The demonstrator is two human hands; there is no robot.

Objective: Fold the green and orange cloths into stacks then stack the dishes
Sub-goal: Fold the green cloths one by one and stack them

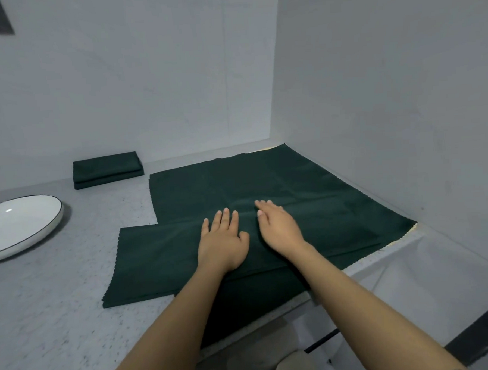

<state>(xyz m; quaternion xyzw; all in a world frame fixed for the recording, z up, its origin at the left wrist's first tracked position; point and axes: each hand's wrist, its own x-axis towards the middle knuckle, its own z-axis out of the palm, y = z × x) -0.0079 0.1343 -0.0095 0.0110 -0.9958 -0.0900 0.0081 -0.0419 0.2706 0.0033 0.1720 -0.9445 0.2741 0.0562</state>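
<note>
A dark green cloth [153, 263], folded into a long band, lies across the near part of the grey table. Both hands press flat on it with straight fingers: my left hand [222, 239] at its middle, my right hand [279, 225] just to the right. Under it lies a spread-out green cloth [265, 181] that reaches the right wall; a thin pale yellow edge of another cloth [412, 228] peeks out beneath it. A small stack of folded green cloths [107, 169] sits at the back left by the wall. A white dish [21, 224] with a dark rim stands at the far left.
Grey walls close the table at the back and on the right. The grey speckled table [60, 321] has bare surface at the front left. Its front edge runs diagonally near my right forearm, with a grey cover hanging below.
</note>
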